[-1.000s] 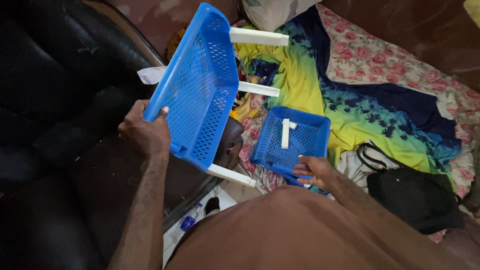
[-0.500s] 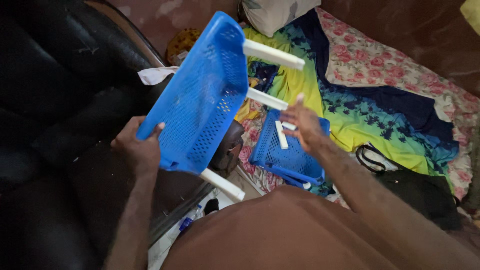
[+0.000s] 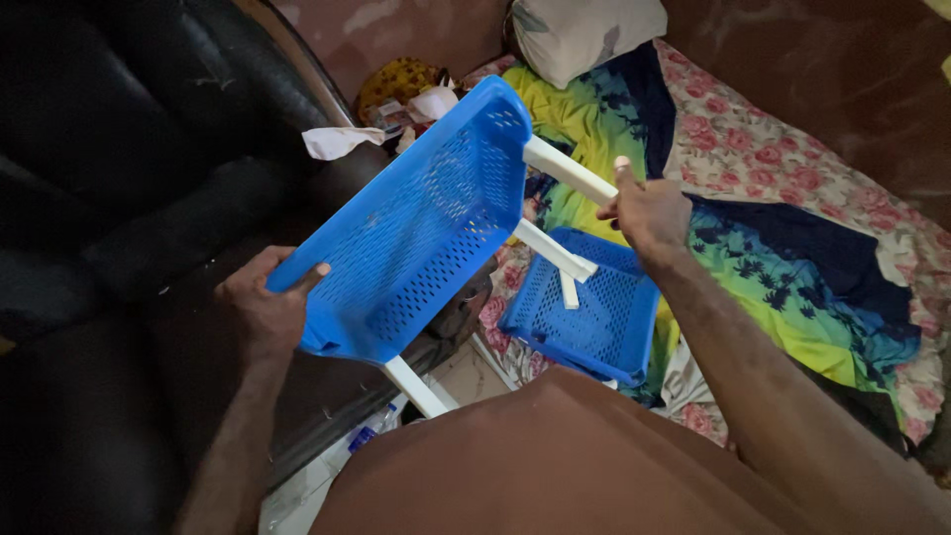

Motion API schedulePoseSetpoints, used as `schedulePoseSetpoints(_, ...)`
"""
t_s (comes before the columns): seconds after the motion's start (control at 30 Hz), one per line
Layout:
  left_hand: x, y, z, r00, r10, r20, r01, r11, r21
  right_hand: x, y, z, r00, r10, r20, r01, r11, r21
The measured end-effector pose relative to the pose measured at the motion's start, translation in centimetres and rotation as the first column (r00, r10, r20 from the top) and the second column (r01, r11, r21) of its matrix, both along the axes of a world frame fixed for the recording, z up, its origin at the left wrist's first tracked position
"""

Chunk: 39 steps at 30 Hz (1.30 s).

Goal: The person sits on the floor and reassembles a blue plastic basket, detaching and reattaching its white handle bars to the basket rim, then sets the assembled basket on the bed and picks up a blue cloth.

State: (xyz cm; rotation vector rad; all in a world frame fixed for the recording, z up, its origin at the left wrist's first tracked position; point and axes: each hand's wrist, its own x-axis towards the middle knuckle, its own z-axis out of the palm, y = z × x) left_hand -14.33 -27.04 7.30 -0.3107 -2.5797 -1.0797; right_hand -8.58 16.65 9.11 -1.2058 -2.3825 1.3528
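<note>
**Two hands on a blue rack shelf, one white leg being worked at**

Two hands hold up the big blue perforated tray, which I take as the landmark for everything else. It is tilted on edge above the person's lap, its perforated bottom turned toward the person. The left hand is clamped on the tray's lower left corner, thumb on the near face and fingers wrapped behind. The right hand is closed round the far end of the upper white leg, which sticks out from the tray's top right corner, thumb raised.

A middle white leg juts from the tray's right edge, and a third white leg pokes out below its bottom edge. Right of the tray and lower lies a smaller blue tray with a loose white post resting in it, on a bright patterned cloth. Left of the tray is a black sofa; beyond its top, a white pillow.

By my judgement the step in hand is seating or pulling that upper leg at its corner socket; I cannot tell which. The next move seems to call for a firm brace from the left hand while the right works the leg straight along its own line, without twisting the corner.
</note>
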Motion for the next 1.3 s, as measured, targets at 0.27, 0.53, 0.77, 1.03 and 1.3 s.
schedulePoseSetpoints(0.27, -0.9, -0.3, 0.9, 0.994, -0.096, -0.043, 0.094, 0.995, -0.037, -0.4, 0.2, -1.9, 0.955, 0.246, 0.168, -0.297, 0.816, 0.495)
schedulePoseSetpoints(0.53, -1.8, -2.3, 1.1, 0.962, -0.200, 0.184, 0.201, 0.979, 0.014, -0.8, 0.8, -1.3, 0.930, 0.365, 0.041, -0.273, 0.762, -0.588)
schedulePoseSetpoints(0.77, -4.5, -0.7, 3.6, 0.860, -0.213, 0.463, 0.324, 0.930, -0.176, 0.8, -4.0, 2.7, 0.898, 0.437, 0.058, -0.359, 0.801, -0.479)
schedulePoseSetpoints(1.03, -4.8, 9.1, 6.5, 0.853, -0.336, 0.400, 0.293, 0.942, 0.166, 0.8, -10.3, 4.4, 0.804, 0.594, 0.020, -0.582, 0.793, -0.182)
schedulePoseSetpoints(1.3, -6.8, 11.4, 6.8, 0.830, -0.474, 0.295, 0.498, 0.867, -0.010, 1.9, -11.6, 3.8, 0.865, 0.497, -0.071, -0.488, 0.801, -0.346)
